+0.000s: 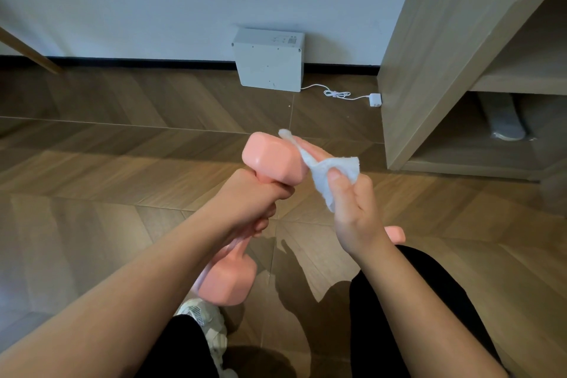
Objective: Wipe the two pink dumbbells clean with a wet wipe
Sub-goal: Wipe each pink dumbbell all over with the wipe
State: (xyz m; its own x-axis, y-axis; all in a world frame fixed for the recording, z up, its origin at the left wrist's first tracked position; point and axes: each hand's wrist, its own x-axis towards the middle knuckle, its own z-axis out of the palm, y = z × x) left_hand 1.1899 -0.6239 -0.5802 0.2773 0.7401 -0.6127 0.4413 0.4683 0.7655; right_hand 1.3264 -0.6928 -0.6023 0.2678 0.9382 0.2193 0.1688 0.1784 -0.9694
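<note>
Probably a home room: herringbone wood floor [122, 138], wooden shelving unit [445, 40], slippers [506, 123] tucked underneath.

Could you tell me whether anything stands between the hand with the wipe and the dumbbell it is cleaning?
Nothing visible does. The right hand holds the wet wipe right beside the upper head of the pink dumbbell, which the left hand grips by its handle, and the wipe's edge drapes against that head.

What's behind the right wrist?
A pink rounded end pokes out past the right hand, probably the second dumbbell. The wrist and black trouser leg cover the rest of it.
</note>
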